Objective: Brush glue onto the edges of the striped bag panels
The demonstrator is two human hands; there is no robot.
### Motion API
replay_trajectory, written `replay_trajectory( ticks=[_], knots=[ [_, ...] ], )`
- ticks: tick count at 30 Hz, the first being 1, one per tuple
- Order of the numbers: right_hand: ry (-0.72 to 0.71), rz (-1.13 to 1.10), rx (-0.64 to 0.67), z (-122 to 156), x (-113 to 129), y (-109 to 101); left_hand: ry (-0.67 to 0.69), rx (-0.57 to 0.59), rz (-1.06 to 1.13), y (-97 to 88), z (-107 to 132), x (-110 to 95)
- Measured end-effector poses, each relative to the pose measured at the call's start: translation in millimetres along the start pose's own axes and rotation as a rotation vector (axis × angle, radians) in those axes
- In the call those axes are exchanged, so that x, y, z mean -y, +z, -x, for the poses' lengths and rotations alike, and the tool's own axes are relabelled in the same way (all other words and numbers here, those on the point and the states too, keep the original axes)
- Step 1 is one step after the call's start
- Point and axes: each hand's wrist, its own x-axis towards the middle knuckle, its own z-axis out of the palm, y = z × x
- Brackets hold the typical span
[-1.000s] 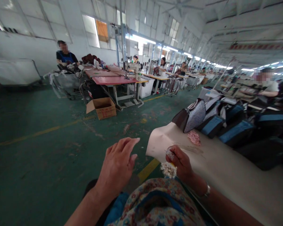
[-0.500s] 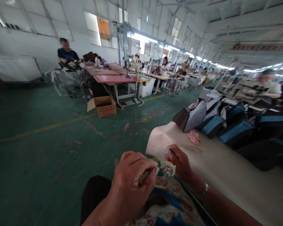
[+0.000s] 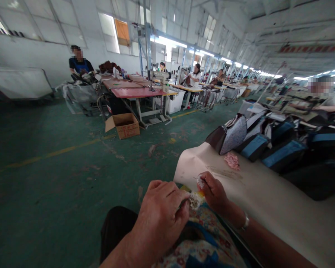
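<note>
My left hand (image 3: 164,210) is closed over my lap, thumb and fingers pinched at the edge of a whitish, frayed tuft (image 3: 194,201). My right hand (image 3: 214,190) is closed just beyond it, gripping a small thing with a yellow part (image 3: 201,194) that runs toward the tuft. A crumpled whitish bit (image 3: 200,182) sticks out at the top of the right fist. Whether the tuft and the yellow part are one tool, I cannot tell. A patterned cloth (image 3: 209,230) with flowers and blue covers my lap below both hands.
On my right is a pale-covered table (image 3: 257,186) with a pink crumpled cloth (image 3: 232,161) and a pile of dark pieces with blue panels (image 3: 284,152). An open cardboard box (image 3: 127,128) lies on the green floor. Farther off, people work at sewing tables (image 3: 134,92).
My left hand has shifted slightly right, its fingertips now against the tuft. The yellowish-green piece seen earlier under its fingers is hidden. My right hand stays nearly in place, and the view has tilted slightly.
</note>
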Motion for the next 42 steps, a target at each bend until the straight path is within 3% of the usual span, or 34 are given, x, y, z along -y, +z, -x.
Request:
replay_trajectory(
  ticks=[5, 8, 11, 14, 17, 21, 25, 28, 33, 42],
  knots=[
    [-0.031, 0.095, 0.003, -1.3, 3.6, 1.2, 0.092, 0.017, -0.247, 11.2, 2.6, 2.8],
    [-0.115, 0.264, -0.02, -0.6, -0.5, -0.8, 0.111, 0.067, -0.513, 6.1, 1.0, 18.4],
    [-0.185, 0.38, -0.092, 3.5, -9.3, -8.1, -0.037, 0.05, -0.718, -10.1, -3.8, 48.7],
    [-0.228, 0.401, -0.152, 6.1, -12.4, -18.6, -0.201, 0.073, -0.768, -21.5, -7.1, 76.9],
    [-0.356, 0.439, -0.201, 1.7, -4.6, -27.9, -0.262, 0.111, -0.731, -19.9, -6.0, 86.3],
    [-0.526, 0.516, -0.243, -10.3, 10.9, -34.3, -0.269, -0.007, -0.417, -12.2, 1.6, 72.0],
    [-0.563, 0.565, -0.252, -18.1, 18.9, -35.7, -0.26, -0.1, -0.028, -9.8, 8.4, 43.0],
    [-0.574, 0.574, -0.235, -20.5, 21.0, -35.4, -0.289, -0.146, 0.143, -7.1, 9.4, 22.3],
    [-0.571, 0.584, -0.196, -21.9, 21.5, -34.6, -0.183, -0.264, 0.101, -0.8, 9.5, 10.0],
    [-0.595, 0.589, -0.151, -19.7, 20.8, -32.3, -0.022, -0.091, -0.095, 0.6, 12.5, 13.0]
  ],
)
